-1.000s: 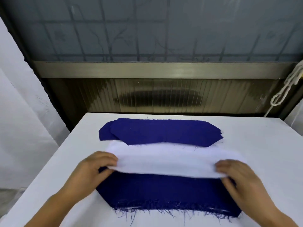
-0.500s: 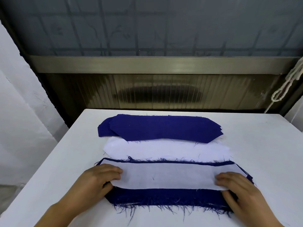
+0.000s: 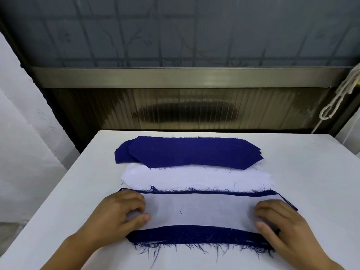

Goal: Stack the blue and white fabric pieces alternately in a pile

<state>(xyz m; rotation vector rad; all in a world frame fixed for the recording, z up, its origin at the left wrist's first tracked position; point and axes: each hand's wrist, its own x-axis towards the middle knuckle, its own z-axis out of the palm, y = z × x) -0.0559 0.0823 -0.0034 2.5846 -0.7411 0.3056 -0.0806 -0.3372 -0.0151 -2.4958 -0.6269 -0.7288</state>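
Observation:
A white fabric piece (image 3: pixel 198 210) lies flat on a frayed blue piece (image 3: pixel 194 233) at the near side of the white table (image 3: pixel 311 172). The blue shows as a band along its front and a thin line at its back. My left hand (image 3: pixel 116 213) pinches the white piece's left end between thumb and curled fingers. My right hand (image 3: pixel 282 225) pinches its right end the same way. Behind this pile lies a stack of white pieces (image 3: pixel 194 177), and behind that a stack of blue pieces (image 3: pixel 187 152).
The table's far edge meets a metal rail (image 3: pixel 185 76) and a ribbed panel below a window. A white rope (image 3: pixel 335 102) hangs at the right. White walls flank the table on both sides.
Both hands carried the white piece from above the white stack toward me and lowered it flat onto the frayed blue piece. The white stack behind is now uncovered.

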